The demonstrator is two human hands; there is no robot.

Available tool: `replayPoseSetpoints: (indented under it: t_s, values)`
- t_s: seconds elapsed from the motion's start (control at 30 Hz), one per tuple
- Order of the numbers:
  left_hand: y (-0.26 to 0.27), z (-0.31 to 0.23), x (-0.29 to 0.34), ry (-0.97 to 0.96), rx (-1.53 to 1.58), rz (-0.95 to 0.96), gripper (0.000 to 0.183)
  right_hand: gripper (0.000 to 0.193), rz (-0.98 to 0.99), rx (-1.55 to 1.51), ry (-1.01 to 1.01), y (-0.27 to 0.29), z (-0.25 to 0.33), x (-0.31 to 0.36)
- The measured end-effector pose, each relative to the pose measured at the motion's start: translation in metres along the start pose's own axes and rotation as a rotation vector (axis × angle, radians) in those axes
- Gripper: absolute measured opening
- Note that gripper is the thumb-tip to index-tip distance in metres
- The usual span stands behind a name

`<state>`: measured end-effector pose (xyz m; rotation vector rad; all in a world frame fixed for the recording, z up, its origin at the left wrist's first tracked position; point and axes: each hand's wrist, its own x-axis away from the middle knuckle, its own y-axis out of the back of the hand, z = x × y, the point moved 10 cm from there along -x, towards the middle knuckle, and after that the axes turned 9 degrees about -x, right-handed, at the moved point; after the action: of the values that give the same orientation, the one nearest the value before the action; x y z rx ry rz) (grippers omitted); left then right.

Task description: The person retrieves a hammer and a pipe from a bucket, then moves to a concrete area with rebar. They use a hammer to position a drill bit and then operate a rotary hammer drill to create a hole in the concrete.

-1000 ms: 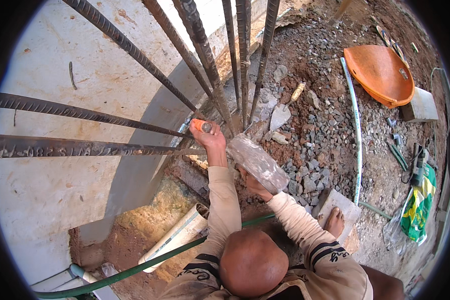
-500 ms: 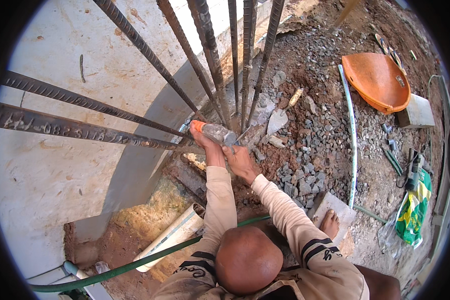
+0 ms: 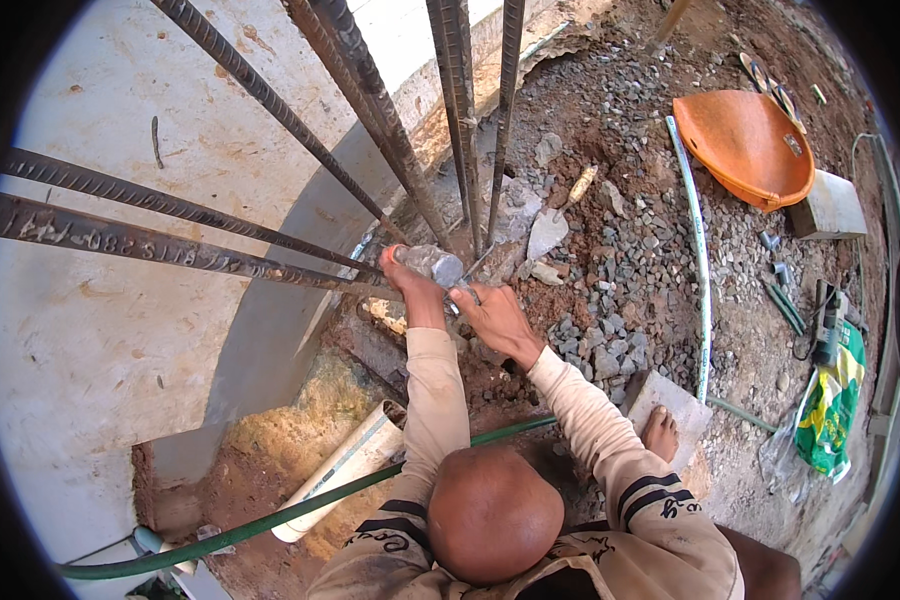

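Concrete wall [image 3: 100, 330] | gravel ground [image 3: 630, 270] | left hand [image 3: 417, 292] grips plastic bottle [image 3: 432, 264]

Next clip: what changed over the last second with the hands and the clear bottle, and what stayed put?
The clear plastic bottle swung up from slanting down toward the rubble to lying level against the rebar. The right hand rose with it, from the bottle's low end to beside the left hand, which kept its hold at the neck. The orange pan, green hose and white pipe lie unchanged.

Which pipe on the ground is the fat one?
The short white pipe lying in the dirt by the green hose. The long white pipe across the gravel is much thinner.
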<state>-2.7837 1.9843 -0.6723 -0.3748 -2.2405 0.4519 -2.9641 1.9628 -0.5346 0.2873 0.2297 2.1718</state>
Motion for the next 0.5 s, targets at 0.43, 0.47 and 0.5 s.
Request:
replayPoseSetpoints:
  t_s: [0.43,0.47,0.5]
  values:
    - [0.010,0.047,0.081,-0.022,-0.325,0.259,0.025,0.058,-0.014,-0.067,-0.005,0.066,0.023,0.058]
    - [0.011,0.046,0.087,-0.049,-0.390,0.285,0.025,0.056,0.026,-0.025,-0.012,0.069,0.029,0.059]
    - [0.015,0.047,0.088,-0.043,-0.441,0.271,0.025,0.055,0.066,0.018,-0.020,0.075,0.035,0.058]
